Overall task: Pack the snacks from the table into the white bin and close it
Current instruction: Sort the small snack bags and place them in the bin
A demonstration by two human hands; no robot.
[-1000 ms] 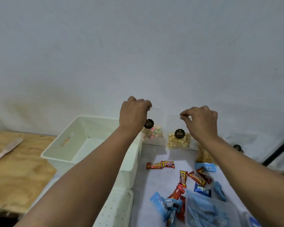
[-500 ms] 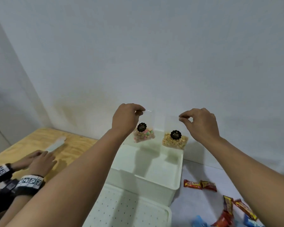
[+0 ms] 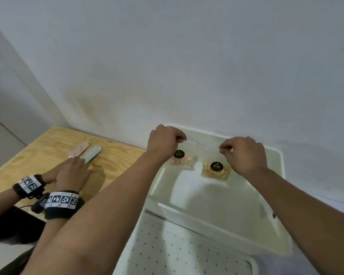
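The step in hand, as I judge it, is to lower two clear snack bags into the white bin point(image 3: 216, 197) and let them go. To do it well, both bags should go down until their filled bottoms are near the bin floor, and only then should the fingers open, so that the bags stand or lie flat and leave room for the other snacks; it seems wise to set them toward the far wall of the bin, not in the middle. The left hand point(image 3: 163, 142) has its fingers curled and pinches the top edge of the bag of coloured candies point(image 3: 182, 160), which hangs directly under the fingertips, inside the bin near its far-left corner. The right hand point(image 3: 244, 153) pinches in the same way the top of the bag of yellow puffs point(image 3: 215, 170), which hangs below and a little to the left of that hand, also inside the bin. The two bags are just beside each other but apart. I cannot tell if the bottoms already touch the bin floor. The dotted lid point(image 3: 183, 253) lies in front of the bin, on its near side. Left of the bin, on a wooden table point(image 3: 115, 155), another person's hands point(image 3: 72, 173) rest.
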